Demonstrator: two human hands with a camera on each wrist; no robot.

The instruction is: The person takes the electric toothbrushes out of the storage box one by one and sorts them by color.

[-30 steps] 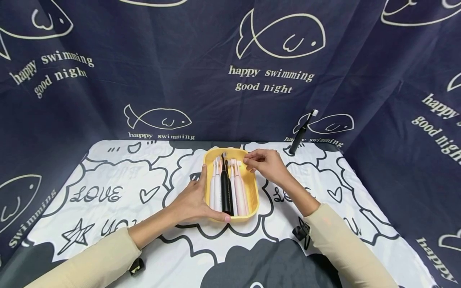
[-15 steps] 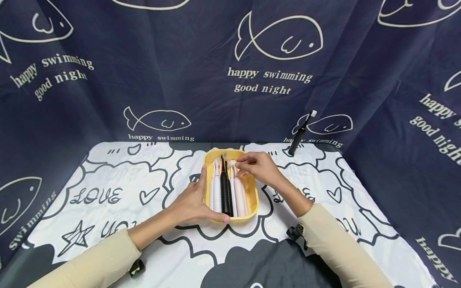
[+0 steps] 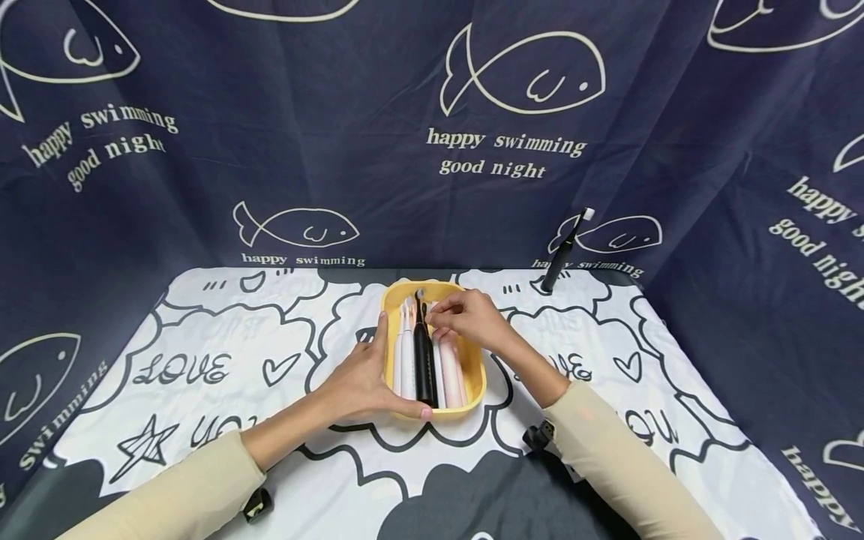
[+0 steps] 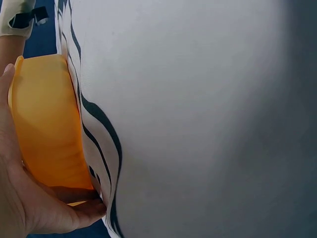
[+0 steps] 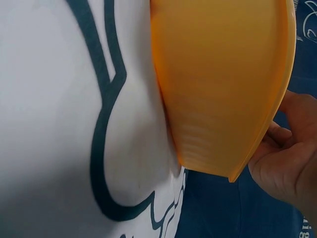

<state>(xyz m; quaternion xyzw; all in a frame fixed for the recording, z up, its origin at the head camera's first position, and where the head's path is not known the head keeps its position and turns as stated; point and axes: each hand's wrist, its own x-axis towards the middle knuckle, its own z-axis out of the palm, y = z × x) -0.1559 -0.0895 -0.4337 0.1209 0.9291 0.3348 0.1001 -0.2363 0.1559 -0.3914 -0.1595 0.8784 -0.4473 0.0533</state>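
Left hand (image 3: 358, 381), spread wide, grips the near left of a yellow rounded plastic tray (image 3: 478, 386) of slim white, black and pink electric toothbrushes (image 3: 423, 364). Right hand (image 3: 475, 321) is bunched narrow over their far ends, can't tell if pinching; looks like picking-out, calling for one clean grip. Slim black white-headed toothbrush (image 3: 560, 261) stands far right.

Navy curtain (image 3: 378, 135) behind, fish-printed and pale-lettered; white cloth (image 3: 324, 480) spread below, black-doodled, dark grey in patches.

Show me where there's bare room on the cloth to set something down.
Bare cloth lies left of the yellow tray, past the left hand; between the sleeves; and right of the right hand, before the standing black toothbrush. Crowded: the tray, holding several toothbrushes.
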